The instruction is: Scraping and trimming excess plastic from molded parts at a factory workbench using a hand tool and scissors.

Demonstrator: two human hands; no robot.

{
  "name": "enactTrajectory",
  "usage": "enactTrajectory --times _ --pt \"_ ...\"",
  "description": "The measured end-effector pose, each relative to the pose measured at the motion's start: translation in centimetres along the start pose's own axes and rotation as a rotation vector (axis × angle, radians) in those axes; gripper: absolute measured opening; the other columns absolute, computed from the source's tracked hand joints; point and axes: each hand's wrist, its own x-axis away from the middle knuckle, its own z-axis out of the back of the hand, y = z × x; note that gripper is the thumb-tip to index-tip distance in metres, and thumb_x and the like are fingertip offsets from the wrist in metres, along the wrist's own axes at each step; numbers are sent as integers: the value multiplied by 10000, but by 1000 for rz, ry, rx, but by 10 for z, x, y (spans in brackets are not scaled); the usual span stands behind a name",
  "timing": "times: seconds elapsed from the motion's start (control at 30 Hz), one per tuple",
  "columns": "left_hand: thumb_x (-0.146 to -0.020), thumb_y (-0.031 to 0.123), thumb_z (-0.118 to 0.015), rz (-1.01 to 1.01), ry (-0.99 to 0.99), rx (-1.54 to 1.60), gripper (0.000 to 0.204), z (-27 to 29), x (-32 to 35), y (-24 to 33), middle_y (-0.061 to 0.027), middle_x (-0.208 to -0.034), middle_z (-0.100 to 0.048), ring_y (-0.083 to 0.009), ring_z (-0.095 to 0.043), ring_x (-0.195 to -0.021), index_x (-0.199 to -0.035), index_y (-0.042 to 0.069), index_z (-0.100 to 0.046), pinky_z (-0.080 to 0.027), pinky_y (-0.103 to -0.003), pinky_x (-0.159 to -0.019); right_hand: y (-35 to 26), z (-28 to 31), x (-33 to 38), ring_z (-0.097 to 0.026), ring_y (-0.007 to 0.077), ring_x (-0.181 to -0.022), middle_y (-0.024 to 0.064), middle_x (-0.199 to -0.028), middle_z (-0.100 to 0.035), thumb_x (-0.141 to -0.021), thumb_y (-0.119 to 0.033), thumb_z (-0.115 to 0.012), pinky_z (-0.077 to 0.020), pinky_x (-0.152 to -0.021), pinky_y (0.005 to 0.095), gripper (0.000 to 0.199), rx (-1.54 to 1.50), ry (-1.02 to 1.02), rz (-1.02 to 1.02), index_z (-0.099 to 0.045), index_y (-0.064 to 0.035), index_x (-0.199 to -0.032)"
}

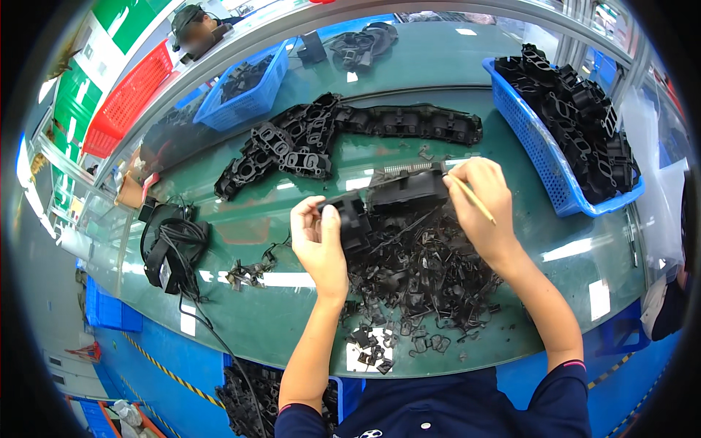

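My left hand (319, 241) is closed around the left end of a long black moulded plastic part (405, 191), with the thumb on top. The part is held up above the table. My right hand (482, 201) pinches a thin yellow pencil-like stick (473, 198) at the right end of that part; the stick's working tip is hidden by the fingers and the part. Below the part spreads a heap of small black plastic scraps (431, 274). Beyond the hands lie several black manifold-like mouldings (292, 142), some of them overlapping.
A blue basket (537, 157) heaped with black mouldings stands at the right, another blue basket (252, 91) at the far left. A black headset-like device with coiled cable (175, 248) sits left. A red basket (131, 98) and a person (196, 33) are behind the metal frame.
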Motion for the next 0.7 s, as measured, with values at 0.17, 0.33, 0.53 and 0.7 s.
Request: enactTrajectory --times 0.17,0.33,0.53,0.7 --pt "-887 103 -573 212 1 226 177 7 -7 -3 20 -896 -531 -30 -457 -772 -1039 11 -563 -383 -170 -707 -5 17 -11 -548 230 -683 75 -663 -542 -764 -49 -639 -426 -687 353 102 -250 -262 -296 -549 -3 -773" --pt "-862 116 -596 472 -177 401 186 14 -16 6 0 -883 -608 -48 -556 -777 -1015 10 -598 -426 -175 -708 -21 25 -17 -556 89 -627 38 -661 -608 -808 -80 -631 -432 -564 248 90 -564 -216 -506 -600 -16 -864" --pt "-793 55 -632 306 -536 163 188 10 -7 18 -18 -894 -606 -71 -536 -802 -970 -9 -628 -420 -208 -766 -21 24 -14 -610 178 -773 85 -874 -652 -833 -111 -620 -471 -672 278 221 -520 -318 -210 -627 -43 -1043" --pt "-762 34 -654 205 -664 201 229 17 -9 15 -45 -917 -602 -94 -525 -835 -985 -17 -641 -410 -231 -794 -27 8 1 -625 218 -831 131 -925 -651 -808 -184 -683 -487 -752 319 286 -753 -631 -321 -612 -10 -1024"
